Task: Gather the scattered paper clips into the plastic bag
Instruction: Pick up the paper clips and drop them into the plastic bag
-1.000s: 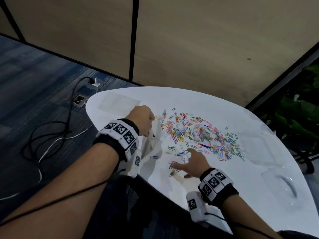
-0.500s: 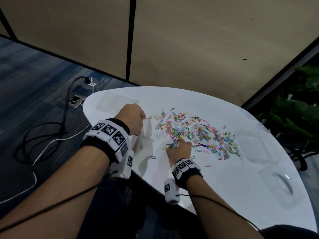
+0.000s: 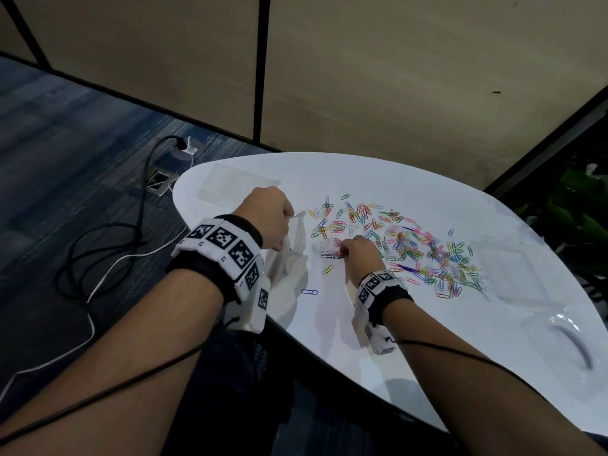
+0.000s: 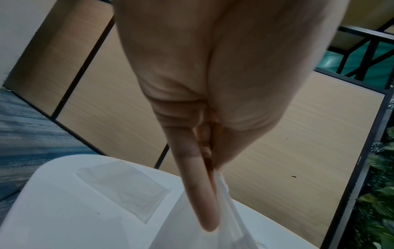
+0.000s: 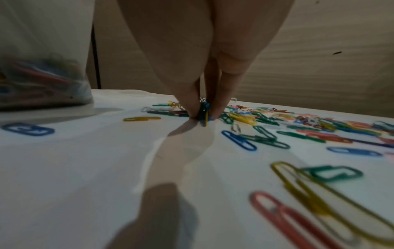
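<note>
Coloured paper clips (image 3: pixel 404 240) lie scattered across the middle of the white oval table (image 3: pixel 427 340). My left hand (image 3: pixel 268 222) pinches the top edge of a clear plastic bag (image 3: pixel 289 264) at the table's left rim; the bag (image 4: pixel 226 219) hangs below the fingers. The bag (image 5: pixel 42 67) holds several clips at its bottom. My right hand (image 3: pixel 357 253) is at the pile's near left side, fingertips down on the table. Its thumb and fingers pinch a small bunch of clips (image 5: pixel 204 109).
A flat clear bag (image 3: pixel 237 185) lies at the table's far left, and others (image 3: pixel 506 268) lie on the right side. Loose clips (image 3: pixel 309 291) sit near the front. Cables (image 3: pixel 108 245) and a floor socket (image 3: pixel 159 185) are on the carpet left of the table. Wall panels stand behind.
My right hand moved from the near table edge up and left into the pile and closed its fingers on a bunch of clips. The left hand kept holding the bag.
</note>
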The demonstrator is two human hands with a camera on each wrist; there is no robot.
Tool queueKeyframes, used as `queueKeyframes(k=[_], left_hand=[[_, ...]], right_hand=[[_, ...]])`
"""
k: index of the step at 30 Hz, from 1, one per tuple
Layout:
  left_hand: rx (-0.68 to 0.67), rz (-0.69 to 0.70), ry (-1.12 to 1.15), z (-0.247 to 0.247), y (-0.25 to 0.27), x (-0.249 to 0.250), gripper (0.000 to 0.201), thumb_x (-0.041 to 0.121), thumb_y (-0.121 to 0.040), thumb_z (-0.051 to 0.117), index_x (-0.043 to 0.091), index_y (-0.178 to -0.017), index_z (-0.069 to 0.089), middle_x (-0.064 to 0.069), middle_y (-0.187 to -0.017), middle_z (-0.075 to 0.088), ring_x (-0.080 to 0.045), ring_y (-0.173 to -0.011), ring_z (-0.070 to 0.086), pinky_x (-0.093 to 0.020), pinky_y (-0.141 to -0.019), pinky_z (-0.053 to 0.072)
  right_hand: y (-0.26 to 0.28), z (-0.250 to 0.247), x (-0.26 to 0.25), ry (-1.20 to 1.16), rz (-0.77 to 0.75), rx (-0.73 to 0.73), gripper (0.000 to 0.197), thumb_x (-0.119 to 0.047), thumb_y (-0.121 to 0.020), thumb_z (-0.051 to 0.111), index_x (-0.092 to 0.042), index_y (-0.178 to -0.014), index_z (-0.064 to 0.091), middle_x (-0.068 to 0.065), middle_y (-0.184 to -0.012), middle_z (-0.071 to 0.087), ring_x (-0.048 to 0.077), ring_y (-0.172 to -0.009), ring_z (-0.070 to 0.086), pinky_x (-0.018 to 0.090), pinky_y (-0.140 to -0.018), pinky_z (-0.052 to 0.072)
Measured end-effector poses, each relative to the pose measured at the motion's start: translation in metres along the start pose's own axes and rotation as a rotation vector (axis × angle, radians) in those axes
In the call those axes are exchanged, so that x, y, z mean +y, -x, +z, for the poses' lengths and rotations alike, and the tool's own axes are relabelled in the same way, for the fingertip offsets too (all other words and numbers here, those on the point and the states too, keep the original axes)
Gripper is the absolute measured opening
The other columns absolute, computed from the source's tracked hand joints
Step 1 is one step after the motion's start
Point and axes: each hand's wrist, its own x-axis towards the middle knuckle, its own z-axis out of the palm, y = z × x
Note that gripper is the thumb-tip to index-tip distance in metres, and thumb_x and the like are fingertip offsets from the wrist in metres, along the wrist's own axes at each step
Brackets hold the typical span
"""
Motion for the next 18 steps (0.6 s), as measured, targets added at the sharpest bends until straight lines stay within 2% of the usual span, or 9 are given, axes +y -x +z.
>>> queueKeyframes(k=[3,5,7,8,10,13,16,18], left_hand=[[0.002,0.0,-0.003,0.001,0.001,0.001,0.035,-0.002,-0.098,0.042,0.004,-0.123,0.065,-0.019,-0.099,0.073,-0.031,-0.075,0.077,-0.038,-0.08,0.062],[0.004,-0.004,0.006,0.001,0.001,0.001,0.035,-0.002,-0.098,0.042,0.004,-0.122,0.066,-0.019,-0.097,0.073,-0.031,-0.075,0.077,-0.038,-0.08,0.063],[0.003,-0.01,0.023,0.002,0.001,0.002,0.034,-0.003,-0.097,0.042,0.003,-0.12,0.066,-0.019,-0.098,0.073,-0.032,-0.075,0.076,-0.039,-0.08,0.063],[0.003,-0.012,0.029,0.003,0.001,0.002,0.034,-0.003,-0.097,0.043,0.003,-0.12,0.067,-0.019,-0.099,0.072,-0.032,-0.075,0.076,-0.04,-0.08,0.063],[0.001,-0.015,0.031,0.003,0.0,0.003,0.034,-0.003,-0.097,0.043,0.004,-0.121,0.066,-0.017,-0.101,0.07,-0.032,-0.076,0.076,-0.04,-0.08,0.063],[-0.003,-0.018,0.033,0.005,-0.001,0.005,0.034,-0.003,-0.097,0.043,0.005,-0.122,0.065,-0.018,-0.1,0.07,-0.032,-0.077,0.076,-0.039,-0.08,0.063],[0.001,-0.016,0.027,0.008,-0.002,0.006,0.032,-0.002,-0.098,0.044,0.005,-0.121,0.066,-0.02,-0.102,0.071,-0.031,-0.074,0.076,-0.039,-0.078,0.063],[0.006,-0.012,0.023,0.01,-0.003,0.005,0.031,-0.002,-0.097,0.043,0.004,-0.113,0.069,-0.02,-0.099,0.071,-0.031,-0.071,0.076,-0.04,-0.075,0.064]], right_hand=[[0.004,-0.009,0.01,-0.161,0.135,0.042,0.024,0.002,-0.085,0.059,-0.01,-0.096,0.077,0.008,-0.096,0.072,0.02,-0.085,0.066,0.027,-0.079,0.055],[0.006,-0.017,0.021,-0.321,0.263,0.051,0.017,-0.005,-0.085,0.065,-0.014,-0.089,0.079,0.004,-0.088,0.075,0.016,-0.077,0.066,0.025,-0.077,0.055],[0.007,-0.026,0.031,-0.476,0.368,-0.026,0.01,-0.013,-0.082,0.073,-0.018,-0.088,0.079,0.001,-0.084,0.076,0.014,-0.076,0.068,0.025,-0.077,0.056],[0.007,-0.032,0.035,-0.604,0.412,-0.074,0.009,-0.012,-0.081,0.076,-0.017,-0.087,0.079,0.0,-0.083,0.076,0.016,-0.078,0.07,0.027,-0.08,0.058],[0.008,-0.045,0.036,-0.972,0.482,-0.106,0.012,-0.001,-0.079,0.075,-0.006,-0.089,0.077,0.006,-0.078,0.076,0.022,-0.079,0.072,0.029,-0.078,0.06],[0.018,-0.073,0.022,-1.376,0.434,-0.101,0.016,0.006,-0.081,0.07,0.003,-0.097,0.072,0.012,-0.084,0.075,0.021,-0.078,0.072,0.019,-0.067,0.058],[0.029,-0.097,-0.005,-1.541,0.318,-0.184,0.02,0.004,-0.084,0.068,0.0,-0.104,0.07,0.01,-0.095,0.075,0.016,-0.085,0.072,0.017,-0.072,0.056],[0.035,-0.106,-0.025,-1.62,0.269,-0.243,0.018,0.005,-0.086,0.065,-0.001,-0.103,0.07,0.009,-0.095,0.075,0.015,-0.085,0.072,0.018,-0.076,0.057]])
